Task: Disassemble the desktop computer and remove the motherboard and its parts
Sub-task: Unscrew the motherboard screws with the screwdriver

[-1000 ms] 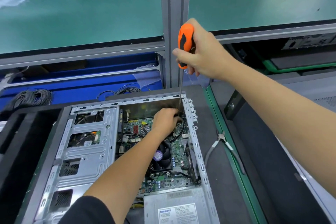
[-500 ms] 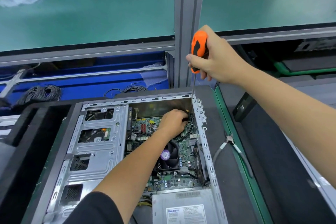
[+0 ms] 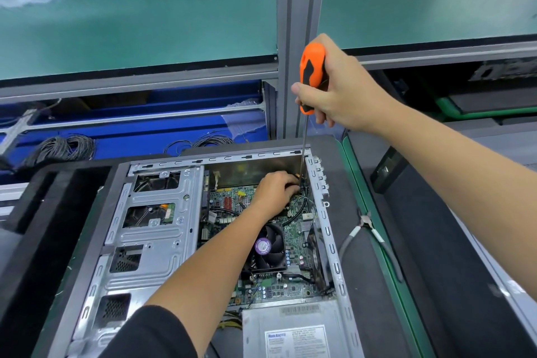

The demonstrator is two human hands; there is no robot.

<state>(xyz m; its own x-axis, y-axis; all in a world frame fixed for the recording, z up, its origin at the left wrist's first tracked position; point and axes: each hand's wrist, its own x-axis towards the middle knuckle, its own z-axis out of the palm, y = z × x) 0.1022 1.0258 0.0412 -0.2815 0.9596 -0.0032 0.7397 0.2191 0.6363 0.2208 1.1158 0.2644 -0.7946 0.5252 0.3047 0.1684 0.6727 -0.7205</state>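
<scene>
R hand clamped on screwdriver, shaft near-vertical, tip at motherboard far-right corner. L hand just beside tip, fingers curled there; can't tell on what.

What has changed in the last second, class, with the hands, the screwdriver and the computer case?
Nothing was taken hold of or let go. The right hand keeps its grip on the orange screwdriver, shaft down in the far right corner of the computer case. The left hand stays at the tip. Only the camera shifted slightly.
</scene>
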